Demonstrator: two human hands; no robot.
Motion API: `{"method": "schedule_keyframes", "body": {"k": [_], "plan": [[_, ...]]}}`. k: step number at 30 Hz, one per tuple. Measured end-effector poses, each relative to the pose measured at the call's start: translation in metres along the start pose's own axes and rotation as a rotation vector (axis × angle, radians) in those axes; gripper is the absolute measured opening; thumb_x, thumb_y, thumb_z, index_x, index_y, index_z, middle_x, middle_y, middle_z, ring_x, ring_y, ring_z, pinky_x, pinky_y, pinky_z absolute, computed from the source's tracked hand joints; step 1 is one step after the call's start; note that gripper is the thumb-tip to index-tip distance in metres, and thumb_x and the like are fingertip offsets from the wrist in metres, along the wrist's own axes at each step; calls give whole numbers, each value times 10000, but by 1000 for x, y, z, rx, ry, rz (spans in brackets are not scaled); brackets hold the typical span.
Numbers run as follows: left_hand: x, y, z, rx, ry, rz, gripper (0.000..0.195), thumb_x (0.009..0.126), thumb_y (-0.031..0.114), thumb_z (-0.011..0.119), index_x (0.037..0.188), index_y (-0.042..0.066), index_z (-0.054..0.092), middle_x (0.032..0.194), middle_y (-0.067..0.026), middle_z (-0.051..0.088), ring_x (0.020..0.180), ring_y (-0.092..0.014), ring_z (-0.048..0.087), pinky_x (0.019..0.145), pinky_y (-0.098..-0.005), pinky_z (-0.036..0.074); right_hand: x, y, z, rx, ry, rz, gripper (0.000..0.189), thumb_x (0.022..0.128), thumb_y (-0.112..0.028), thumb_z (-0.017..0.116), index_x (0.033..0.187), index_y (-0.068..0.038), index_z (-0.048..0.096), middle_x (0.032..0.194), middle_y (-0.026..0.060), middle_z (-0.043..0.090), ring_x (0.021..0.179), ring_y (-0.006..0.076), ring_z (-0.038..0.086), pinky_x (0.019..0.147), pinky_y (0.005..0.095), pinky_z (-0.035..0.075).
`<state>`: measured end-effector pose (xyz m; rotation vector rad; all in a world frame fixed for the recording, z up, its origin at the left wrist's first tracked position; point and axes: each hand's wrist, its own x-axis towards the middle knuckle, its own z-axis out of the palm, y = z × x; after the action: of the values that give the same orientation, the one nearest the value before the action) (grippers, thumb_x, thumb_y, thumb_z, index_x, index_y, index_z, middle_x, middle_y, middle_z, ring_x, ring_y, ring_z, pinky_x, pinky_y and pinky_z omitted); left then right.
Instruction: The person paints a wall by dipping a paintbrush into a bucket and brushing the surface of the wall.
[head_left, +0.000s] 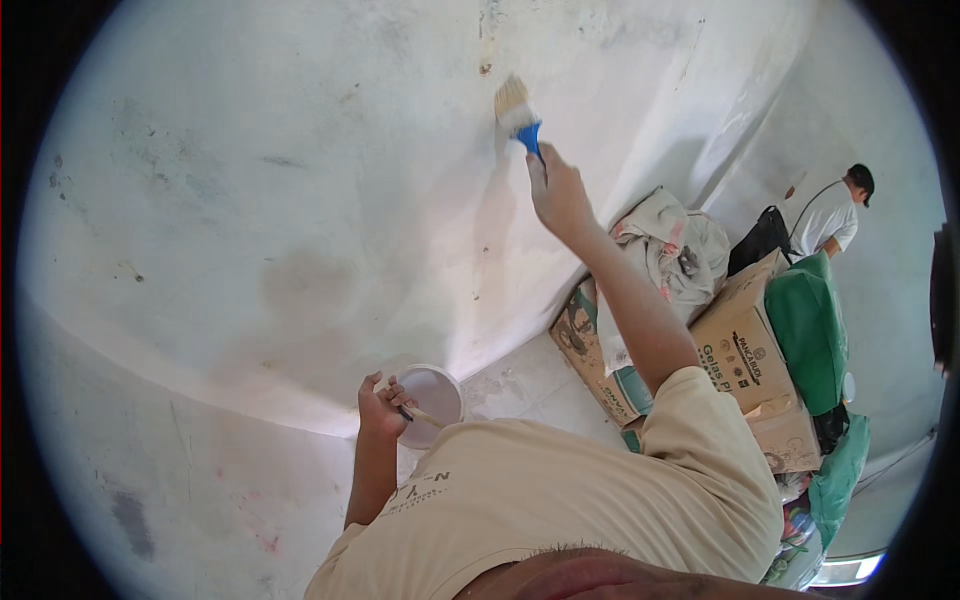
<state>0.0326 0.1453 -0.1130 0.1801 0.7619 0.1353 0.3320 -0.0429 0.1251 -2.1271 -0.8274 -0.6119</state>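
My right hand (561, 196) grips the blue handle of a flat paintbrush (517, 109), raised against a whitish wall (390, 165). The brush's pale bristles point up the wall, just below a small brown chipped spot. Low and to the left, my left hand (385, 407) curls around a thin handle (426, 417) that crosses the mouth of a round white bucket (459, 390). It appears to be the bucket's bail. Inside the bucket a pale surface shows, partly hidden by my hand and shirt.
At right, cardboard boxes (780, 420) stand beside a stuffed white sack (675, 255) and green bags (806, 330). Beyond them a person (821, 217) in a white shirt and dark cap faces away. Pale floor tiles (517, 382) show between wall and boxes.
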Motion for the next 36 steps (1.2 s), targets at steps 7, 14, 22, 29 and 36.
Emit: {"method": "schedule_keyframes", "body": {"k": [7, 14, 22, 29, 36], "plan": [[4, 29, -22, 62, -13, -35, 214, 825, 335, 534, 789, 134, 472, 595, 40, 323, 492, -119, 314, 581, -329, 307, -54, 22, 22, -276, -470, 129, 259, 933, -230, 464, 1016, 4, 539, 809, 288, 633, 797, 479, 613, 740, 564, 473], [0, 56, -30, 121, -7, -31, 218, 831, 346, 517, 762, 150, 452, 569, 49, 304, 480, -115, 309, 566, -327, 304, 73, -23, -60, -533, -653, -290, 271, 892, -228, 518, 911, 9, 648, 983, 225, 640, 919, 399, 600, 837, 446, 465], [-6, 83, -53, 104, -14, 5, 225, 848, 336, 495, 742, 140, 469, 551, 39, 314, 469, -119, 303, 550, -329, 305, 68, -104, -110, -303, 11, -83, 268, 933, -248, 523, 1000, -5, 611, 763, 239, 608, 742, 403, 597, 676, 441, 451], [-4, 100, -59, 133, -35, -9, 228, 852, 334, 495, 740, 135, 480, 550, 34, 318, 475, -125, 305, 552, -333, 305, -10, -10, 0, -256, 79, 58, 236, 985, -280, 424, 1120, -97, 488, 718, 270, 598, 706, 492, 572, 618, 590, 425], [-4, 109, -64, 160, 9, -52, 244, 861, 352, 494, 745, 138, 478, 555, 37, 315, 482, -122, 306, 559, -331, 302, -64, 15, 17, -487, -493, 89, 257, 951, -248, 488, 1061, -28, 565, 761, 242, 630, 729, 438, 610, 686, 526, 467]]}}
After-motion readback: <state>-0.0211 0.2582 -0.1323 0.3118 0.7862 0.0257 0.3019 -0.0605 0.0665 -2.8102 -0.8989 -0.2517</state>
